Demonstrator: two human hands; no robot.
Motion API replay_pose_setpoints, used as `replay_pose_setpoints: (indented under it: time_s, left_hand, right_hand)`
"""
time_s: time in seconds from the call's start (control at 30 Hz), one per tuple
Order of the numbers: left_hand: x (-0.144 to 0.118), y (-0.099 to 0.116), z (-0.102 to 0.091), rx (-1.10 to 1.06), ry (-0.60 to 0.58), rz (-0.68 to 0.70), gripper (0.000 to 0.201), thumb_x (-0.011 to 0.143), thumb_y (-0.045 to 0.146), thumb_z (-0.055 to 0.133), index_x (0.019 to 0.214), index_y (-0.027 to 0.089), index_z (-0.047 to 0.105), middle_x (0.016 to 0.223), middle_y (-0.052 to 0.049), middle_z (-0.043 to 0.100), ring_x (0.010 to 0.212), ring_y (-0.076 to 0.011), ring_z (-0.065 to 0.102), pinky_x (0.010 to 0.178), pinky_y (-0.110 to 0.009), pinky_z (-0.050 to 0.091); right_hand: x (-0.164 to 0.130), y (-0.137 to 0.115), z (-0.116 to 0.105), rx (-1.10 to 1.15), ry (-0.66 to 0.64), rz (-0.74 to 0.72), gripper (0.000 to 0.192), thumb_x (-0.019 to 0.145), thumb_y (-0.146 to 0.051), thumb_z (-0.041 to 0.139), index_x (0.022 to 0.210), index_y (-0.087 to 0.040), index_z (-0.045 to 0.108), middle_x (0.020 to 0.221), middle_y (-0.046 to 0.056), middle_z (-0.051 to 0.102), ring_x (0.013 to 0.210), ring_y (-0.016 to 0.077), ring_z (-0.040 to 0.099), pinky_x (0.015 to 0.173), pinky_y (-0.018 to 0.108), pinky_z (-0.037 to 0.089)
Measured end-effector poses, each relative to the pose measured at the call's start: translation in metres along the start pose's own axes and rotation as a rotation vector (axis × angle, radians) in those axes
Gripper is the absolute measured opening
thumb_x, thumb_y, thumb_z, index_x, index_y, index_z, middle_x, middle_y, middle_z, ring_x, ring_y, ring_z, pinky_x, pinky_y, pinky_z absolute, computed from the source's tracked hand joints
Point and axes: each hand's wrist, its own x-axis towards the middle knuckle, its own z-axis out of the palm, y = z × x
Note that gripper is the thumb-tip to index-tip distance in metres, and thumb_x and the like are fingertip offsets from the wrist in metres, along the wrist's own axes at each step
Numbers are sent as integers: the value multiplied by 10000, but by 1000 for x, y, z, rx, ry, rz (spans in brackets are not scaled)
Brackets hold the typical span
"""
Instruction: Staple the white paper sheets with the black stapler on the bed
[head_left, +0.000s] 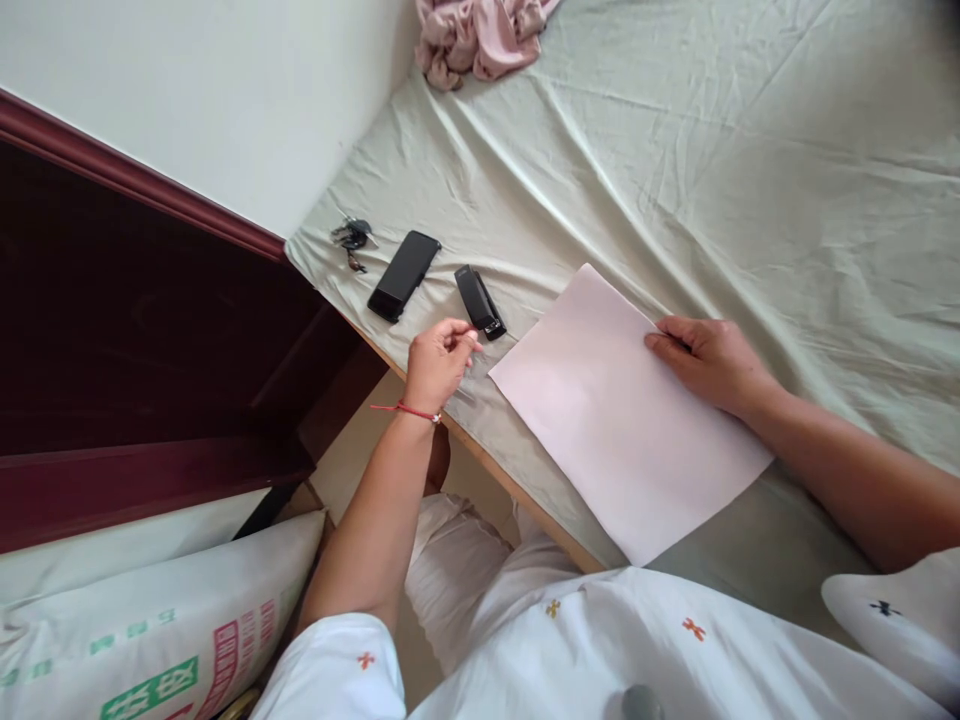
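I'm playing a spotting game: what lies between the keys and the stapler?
A black phone lies between the keys and the stapler, as the head view shows.

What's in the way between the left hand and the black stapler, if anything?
Nothing visible. The left hand is right beside the near end of the stapler, though I can't tell if they touch. The phone lies left of the stapler and the paper lies to its right, so neither is in between.
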Motion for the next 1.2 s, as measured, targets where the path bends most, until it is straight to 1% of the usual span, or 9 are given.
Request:
replay_pose_setpoints:
  time_s: [0.07, 0.17, 0.3, 0.5, 0.73, 0.9, 1.07, 1.13, 1.2]
  left_hand:
    - [6, -4, 0, -24, 156, 23, 190, 866, 352, 727, 954, 205, 646, 741, -10, 707, 554, -119, 583, 537, -223, 464]
    - [16, -6, 6, -44, 258, 48, 298, 909, 444, 739, 1044, 227, 586, 756, 10, 686, 551, -115, 589, 542, -225, 459]
    - [28, 1, 23, -78, 230, -41, 430, 827, 476, 841, 1050, 232, 565, 698, 39, 638, 574, -121, 621, 535, -213, 452]
    - [18, 22, 40, -183, 218, -242, 337, 768, 337, 826, 898, 215, 540, 631, 58, 621, 508, -108, 588, 484, -200, 440]
    - [-11, 28, 43, -130, 185, -279, 377, 712, 395, 816, 863, 225, 515, 598, 79, 595, 477, -110, 594, 470, -215, 432]
    - [-21, 23, 47, -117, 223, -277, 405, 725, 432, 826, 883, 231, 511, 570, 92, 561, 504, -127, 622, 491, -220, 431]
    - [-30, 11, 45, -83, 215, -229, 389, 854, 546, 745, 885, 238, 509, 569, 74, 572, 522, -131, 616, 525, -234, 455]
    - [-32, 5, 40, -11, 261, -136, 367, 920, 575, 670, 888, 234, 538, 624, 35, 618, 594, -152, 658, 584, -262, 505]
    - [-30, 0, 33, 98, 335, 40, 350, 954, 569, 642, 948, 221, 607, 831, -50, 731, 816, -199, 737, 742, -313, 579]
  right_hand:
    - [0, -1, -1, 0, -10, 27, 314, 960, -379, 524, 687, -231, 480, 576, -17, 446, 578, 153, 427, 590, 305, 332]
    - [0, -1, -2, 23, -10, 59, 310, 957, -397, 538, 698, -230, 511, 582, -14, 463, 576, 152, 438, 577, 303, 336]
    - [1, 2, -3, 146, -32, 121, 295, 951, -451, 573, 753, -232, 584, 606, -6, 523, 565, 150, 457, 528, 292, 334]
    - [1, 7, -4, 364, -84, 188, 312, 935, -515, 635, 794, -237, 650, 635, 7, 600, 521, 146, 497, 452, 276, 350]
    - [0, -1, -10, 492, -136, 258, 267, 898, -485, 710, 804, -238, 677, 679, 19, 662, 533, 149, 550, 451, 267, 395]
    - [0, -3, -12, 509, -120, 268, 270, 864, -485, 749, 779, -239, 678, 644, 21, 647, 515, 151, 532, 435, 270, 371]
    - [0, -2, -12, 490, -92, 292, 244, 879, -462, 726, 786, -238, 693, 665, 28, 662, 518, 151, 535, 445, 275, 379]
    - [0, -1, -13, 457, -87, 296, 234, 889, -448, 706, 794, -234, 699, 667, 24, 663, 512, 145, 529, 444, 272, 376]
    - [1, 0, -13, 432, -87, 298, 221, 886, -430, 703, 799, -228, 705, 661, 22, 663, 503, 141, 524, 437, 268, 370]
